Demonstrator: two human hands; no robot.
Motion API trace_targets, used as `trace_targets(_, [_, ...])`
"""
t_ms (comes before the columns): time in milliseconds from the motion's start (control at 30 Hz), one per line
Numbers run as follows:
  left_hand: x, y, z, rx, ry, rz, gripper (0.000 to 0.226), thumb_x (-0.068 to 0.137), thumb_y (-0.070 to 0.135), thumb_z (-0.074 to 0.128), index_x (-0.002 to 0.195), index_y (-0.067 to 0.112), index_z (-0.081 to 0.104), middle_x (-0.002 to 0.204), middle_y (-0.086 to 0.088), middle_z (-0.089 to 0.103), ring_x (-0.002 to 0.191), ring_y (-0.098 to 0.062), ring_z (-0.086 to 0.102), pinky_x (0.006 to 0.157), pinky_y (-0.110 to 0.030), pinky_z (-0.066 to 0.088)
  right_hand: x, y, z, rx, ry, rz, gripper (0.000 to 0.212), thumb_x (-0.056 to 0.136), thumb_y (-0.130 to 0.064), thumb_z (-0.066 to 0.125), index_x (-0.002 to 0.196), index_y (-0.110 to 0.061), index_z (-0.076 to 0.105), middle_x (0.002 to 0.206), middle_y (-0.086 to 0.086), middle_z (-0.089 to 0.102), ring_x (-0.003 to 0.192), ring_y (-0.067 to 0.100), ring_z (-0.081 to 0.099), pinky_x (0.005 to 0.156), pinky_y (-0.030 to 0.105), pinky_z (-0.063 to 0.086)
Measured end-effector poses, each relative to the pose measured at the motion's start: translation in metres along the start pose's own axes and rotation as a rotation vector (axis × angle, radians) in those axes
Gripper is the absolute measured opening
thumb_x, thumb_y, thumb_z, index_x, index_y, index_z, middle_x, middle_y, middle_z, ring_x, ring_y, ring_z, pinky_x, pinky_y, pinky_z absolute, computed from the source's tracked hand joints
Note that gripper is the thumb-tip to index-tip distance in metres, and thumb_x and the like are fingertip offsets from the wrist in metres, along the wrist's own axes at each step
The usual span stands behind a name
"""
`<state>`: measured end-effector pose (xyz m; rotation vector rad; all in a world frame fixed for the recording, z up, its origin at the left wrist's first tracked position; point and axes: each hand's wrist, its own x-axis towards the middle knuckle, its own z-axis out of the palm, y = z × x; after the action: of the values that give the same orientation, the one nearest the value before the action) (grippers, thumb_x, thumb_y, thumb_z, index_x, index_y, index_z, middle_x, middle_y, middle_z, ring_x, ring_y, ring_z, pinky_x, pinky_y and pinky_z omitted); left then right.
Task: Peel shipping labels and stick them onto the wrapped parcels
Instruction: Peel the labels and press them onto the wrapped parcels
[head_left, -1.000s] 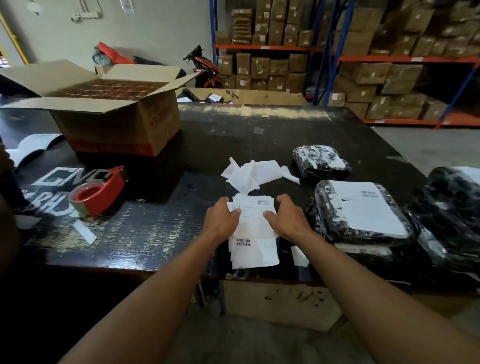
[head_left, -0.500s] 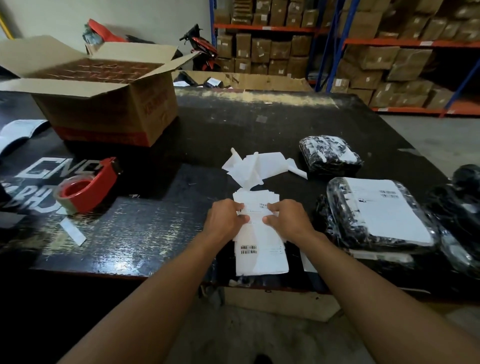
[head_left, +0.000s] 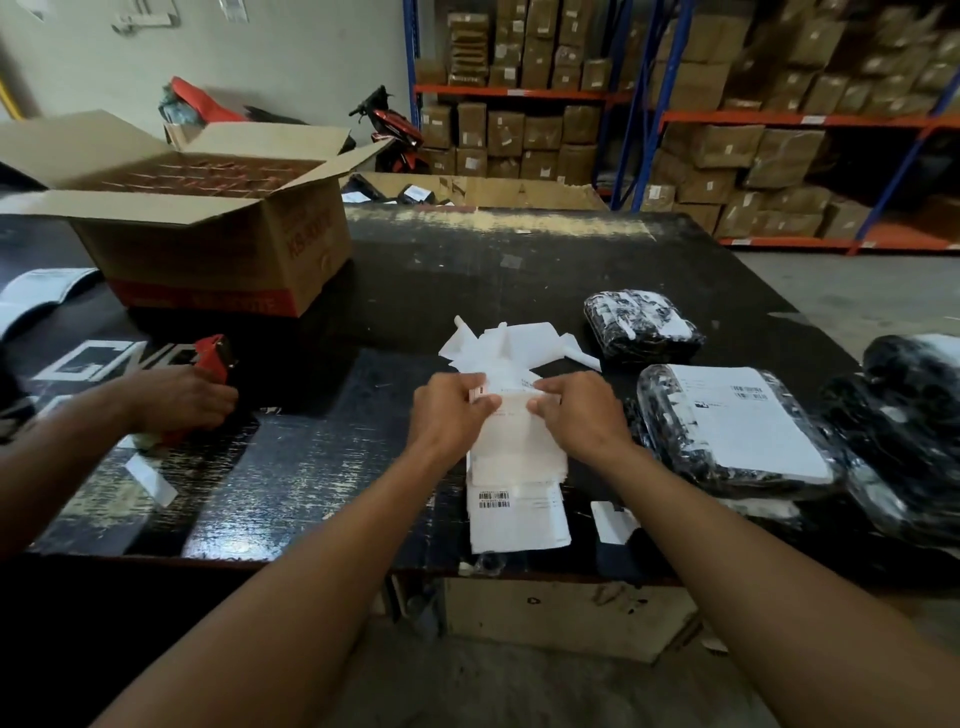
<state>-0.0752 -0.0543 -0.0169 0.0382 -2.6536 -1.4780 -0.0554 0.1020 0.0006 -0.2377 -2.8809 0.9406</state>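
Our left hand (head_left: 449, 421) and right hand (head_left: 582, 422) pinch the top label (head_left: 511, 418) on the stack (head_left: 519, 522); peeling unevenly, we risk tearing it or creasing it.

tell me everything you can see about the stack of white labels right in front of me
The stack of white paper shipping labels lies flat near the front edge of the black worn table. Its sheets are fanned unevenly, so several edges show. A lower sheet near the table edge carries a barcode and faint printed lines. The left hand and right hand pinch the top sheet at its far edge, one near each corner. Loose white paper scraps lie just beyond the stack.
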Motion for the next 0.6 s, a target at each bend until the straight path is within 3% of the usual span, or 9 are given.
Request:
trace_targets(167, [0.003, 0.035, -0.009, -0.276, 0.029, -0.033, 0.041, 0.085, 0.017, 0.074, 0.126, 0.016, 0.065, 0.126, -0.008, 0.065, 0.098, -0.022, 0.068, 0.084, -0.040, 0.060, 0.000, -0.012, -0.033, 0.257, 0.062, 0.026, 0.044, 0.084, -0.027, 0.075, 0.126, -0.019, 0.066, 0.124, 0.006, 0.067, 0.112, 0.023, 0.063, 0.098, 0.037, 0.049])
trace_targets(267, [-0.001, 0.050, -0.014, -0.461, -0.008, -0.049, 0.045, 0.089, 0.012, 0.069, 0.132, 0.020, 0.059, 0.128, -0.006, 0.062, 0.098, -0.024, 0.068, 0.079, -0.043, 0.061, -0.005, -0.015, -0.044, 0.620, 0.073, 0.162, 0.071, 0.079, -0.020, 0.081, 0.141, -0.015, 0.047, 0.136, 0.008, 0.056, 0.110, 0.026, 0.063, 0.093, 0.048, 0.054])
trace_targets(300, [-0.003, 0.056, -0.016, -0.507, -0.022, -0.039, 0.050, 0.090, 0.011, 0.068, 0.137, 0.021, 0.054, 0.128, -0.005, 0.062, 0.098, -0.024, 0.068, 0.079, -0.043, 0.061, -0.006, -0.015, -0.048, 0.773, 0.055, 0.230, 0.071, 0.078, -0.018, 0.082, 0.139, -0.012, 0.046, 0.135, 0.009, 0.056, 0.107, 0.027, 0.065, 0.089, 0.049, 0.057])
trace_targets(367, [-0.006, 0.066, -0.017, -0.594, -0.058, -0.018, 0.065, 0.091, 0.009, 0.066, 0.148, 0.023, 0.039, 0.124, -0.003, 0.064, 0.096, -0.022, 0.069, 0.077, -0.042, 0.061, -0.010, -0.015, -0.059, 1.013, -0.049, 0.318, 0.047, 0.080, -0.016, 0.081, 0.119, -0.004, 0.058, 0.119, 0.013, 0.068, 0.096, 0.028, 0.070, 0.079, 0.046, 0.060])
trace_targets(467, [-0.006, 0.082, -0.009, -0.657, -0.098, -0.012, 0.081, 0.089, 0.008, 0.068, 0.154, 0.027, 0.022, 0.105, 0.003, 0.068, 0.085, -0.018, 0.072, 0.066, -0.035, 0.062, -0.012, -0.010, -0.074, 1.051, -0.131, 0.315, 0.027, 0.081, -0.016, 0.079, 0.104, -0.009, 0.068, 0.100, 0.011, 0.075, 0.088, 0.026, 0.071, 0.067, 0.036, 0.057])
trace_targets(533, [-0.003, 0.094, -0.001, -0.651, -0.113, -0.022, 0.083, 0.087, 0.010, 0.070, 0.154, 0.026, 0.023, 0.109, 0.004, 0.068, 0.085, -0.015, 0.071, 0.065, -0.031, 0.060, -0.006, -0.003, -0.084, 1.053, -0.112, 0.289, 0.021, 0.083, -0.013, 0.076, 0.102, -0.013, 0.069, 0.099, 0.010, 0.076, 0.085, 0.025, 0.071, 0.060, 0.032, 0.056])
trace_targets(600, [0.001, 0.107, 0.009, -0.634, -0.137, -0.039, 0.076, 0.087, 0.014, 0.071, 0.151, 0.023, 0.031, 0.123, -0.001, 0.064, 0.094, -0.017, 0.069, 0.075, -0.035, 0.061, 0.003, 0.006, -0.096, 1.052, -0.055, 0.269, 0.018, 0.085, -0.009, 0.073, 0.103, -0.014, 0.069, 0.100, 0.010, 0.075, 0.084, 0.026, 0.073, 0.063, 0.037, 0.060])
